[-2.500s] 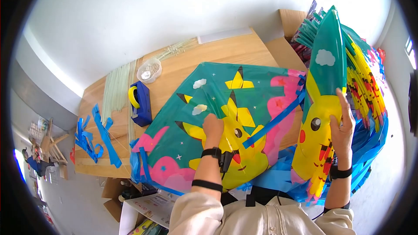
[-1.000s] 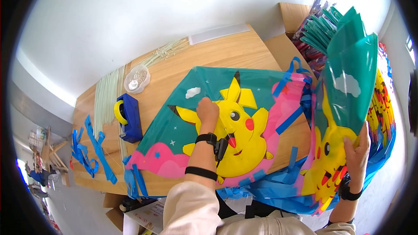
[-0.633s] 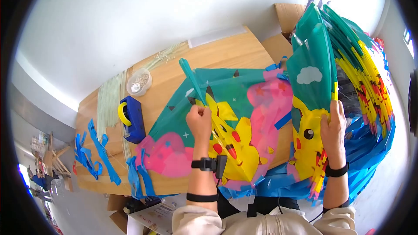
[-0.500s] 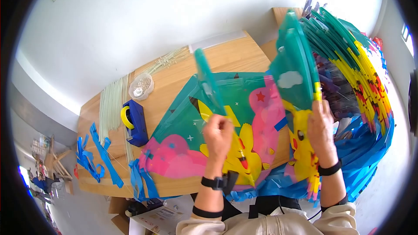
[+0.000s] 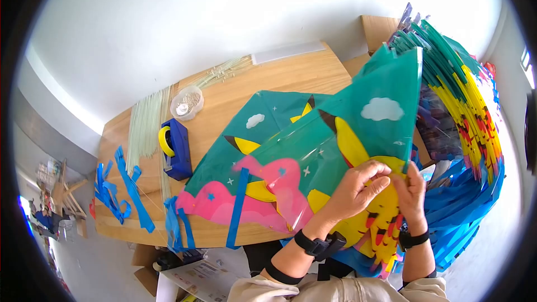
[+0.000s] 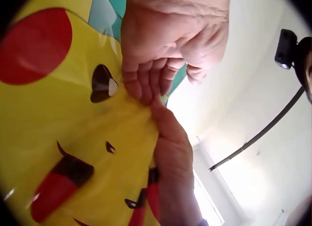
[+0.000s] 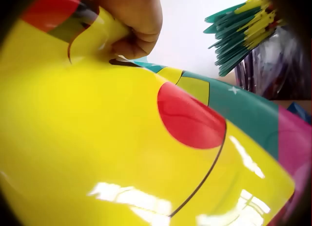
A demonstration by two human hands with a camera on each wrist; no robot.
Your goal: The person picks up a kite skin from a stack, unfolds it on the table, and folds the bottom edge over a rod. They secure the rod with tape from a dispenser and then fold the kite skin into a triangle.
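My left hand (image 5: 355, 190) has its fingers curled onto the edge of a plastic kite (image 5: 296, 142), printed green and pink with a yellow cartoon figure. Right beside it, my right hand (image 5: 411, 196) grips the same edge together with folded kites. In the left wrist view the left hand's curled fingers (image 6: 141, 82) meet the right thumb (image 6: 168, 121) at the yellow sheet's edge. The held kite hangs over another kite (image 5: 218, 151) lying flat on the table. Glossy yellow film (image 7: 97, 138) fills most of the right wrist view.
A blue tape dispenser (image 5: 178, 148), a bowl of small parts (image 5: 187, 102) and thin pale rods (image 5: 146, 126) stand on the wooden table (image 5: 302, 70). Blue ribbons (image 5: 134, 190) lie at its left. To the right hang many folded kites (image 5: 470, 106) above blue streamers (image 5: 464, 218).
The left hand has lifted a kite off the table and carried it right, against the folded kites in the right hand. The two hands, apart earlier, are now side by side.
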